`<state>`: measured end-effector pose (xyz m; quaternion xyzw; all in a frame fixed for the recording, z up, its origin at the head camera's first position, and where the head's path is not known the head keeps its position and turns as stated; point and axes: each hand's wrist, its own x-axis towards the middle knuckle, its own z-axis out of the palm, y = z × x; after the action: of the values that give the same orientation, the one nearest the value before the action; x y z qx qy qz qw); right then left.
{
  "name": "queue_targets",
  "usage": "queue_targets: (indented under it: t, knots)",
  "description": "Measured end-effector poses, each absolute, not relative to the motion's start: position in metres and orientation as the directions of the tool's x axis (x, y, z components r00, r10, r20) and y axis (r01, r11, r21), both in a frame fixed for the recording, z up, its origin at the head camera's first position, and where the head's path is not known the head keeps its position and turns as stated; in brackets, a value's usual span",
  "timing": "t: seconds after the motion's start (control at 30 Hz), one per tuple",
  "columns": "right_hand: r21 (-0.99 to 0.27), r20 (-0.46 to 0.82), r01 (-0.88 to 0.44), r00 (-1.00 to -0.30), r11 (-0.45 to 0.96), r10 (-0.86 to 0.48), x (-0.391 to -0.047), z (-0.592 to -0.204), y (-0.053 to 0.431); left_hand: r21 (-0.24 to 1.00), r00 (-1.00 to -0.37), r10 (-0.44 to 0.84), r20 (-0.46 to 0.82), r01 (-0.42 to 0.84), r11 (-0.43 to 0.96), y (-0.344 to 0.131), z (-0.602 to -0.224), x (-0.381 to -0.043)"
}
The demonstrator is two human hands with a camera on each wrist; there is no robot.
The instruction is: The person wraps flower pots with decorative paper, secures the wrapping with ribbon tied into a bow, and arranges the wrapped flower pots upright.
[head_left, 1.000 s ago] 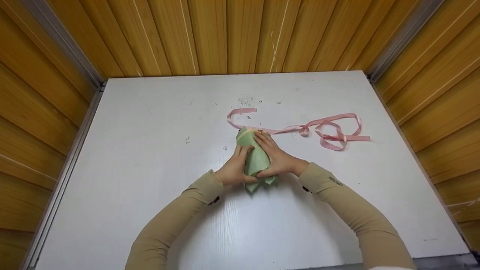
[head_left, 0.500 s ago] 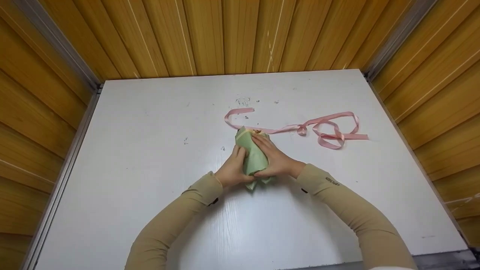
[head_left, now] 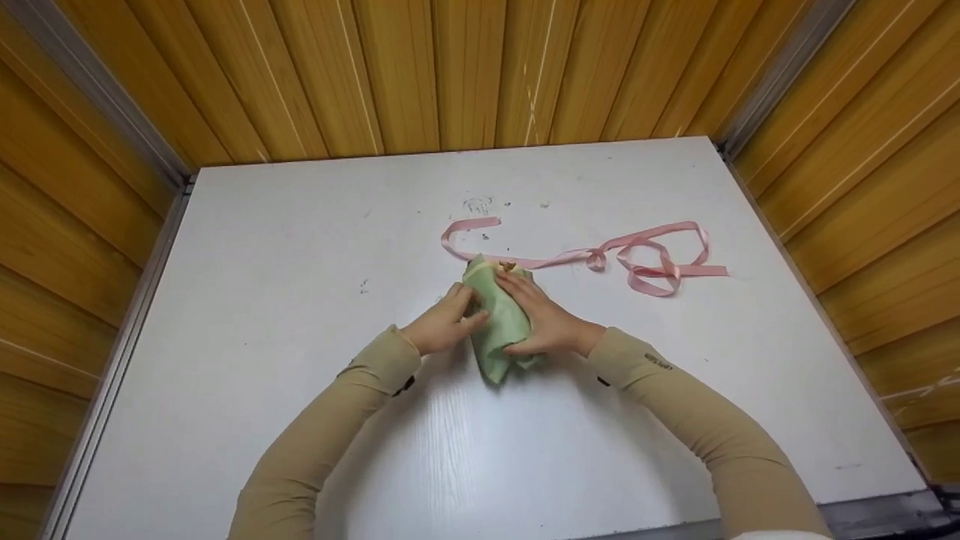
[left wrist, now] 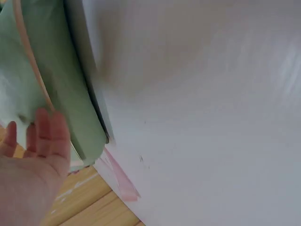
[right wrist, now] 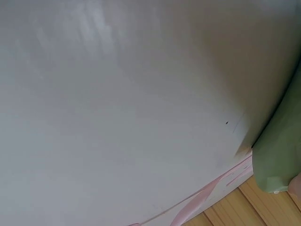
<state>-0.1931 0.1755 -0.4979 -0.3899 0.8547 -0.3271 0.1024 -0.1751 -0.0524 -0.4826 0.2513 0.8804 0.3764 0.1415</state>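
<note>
One green-wrapped bundle (head_left: 504,321) lies on the surface (head_left: 300,300), long axis near 12-to-6 o'clock. The right grip (head_left: 549,321), nearer, rests on its 3-o'clock side, thumb and fingers spread apart; the left grip (head_left: 442,322), fingers extended, stands at 9 o'clock, contact uncertain.

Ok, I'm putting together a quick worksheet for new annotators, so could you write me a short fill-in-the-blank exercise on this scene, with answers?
1. The light green wrapped bundle sits ____ the left hand on one side and the right hand on the other.
2. In the head view, the glossy pink ribbon has its largest loops to the ____ of the bundle.
3. The ribbon rests on a smooth, flat tabletop coloured ____.

Missing words: between; right; white.
</note>
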Motion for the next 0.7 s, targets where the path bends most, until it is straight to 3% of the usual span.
queue_targets:
  t: [0.13,0.23,0.33,0.5,0.7]
  knots:
    - [-0.638,0.068,-0.589,-0.685,0.497,-0.725,-0.193,-0.498,0.176,0.61,-0.917,0.399,-0.027,0.301,0.733,-0.055,-0.485,-0.192]
    - [-0.636,0.064,-0.582,-0.694,0.507,-0.717,-0.193,-0.499,0.177,0.503,-0.939,0.344,-0.019,0.288,0.815,-0.053,-0.491,-0.205]
    - [-0.627,0.07,-0.593,-0.689,0.506,-0.721,-0.194,-0.499,0.176,0.387,-0.943,0.331,-0.04,0.291,0.875,-0.053,-0.496,-0.215]
    - [-0.617,0.082,-0.611,-0.676,0.496,-0.732,-0.195,-0.5,0.173,0.184,-0.941,0.288,-0.179,0.256,0.949,-0.053,-0.502,-0.232]
    - [-0.613,0.067,-0.598,-0.691,0.517,-0.72,-0.194,-0.499,0.174,0.076,-0.915,0.308,-0.26,0.298,0.951,-0.044,-0.519,-0.251]
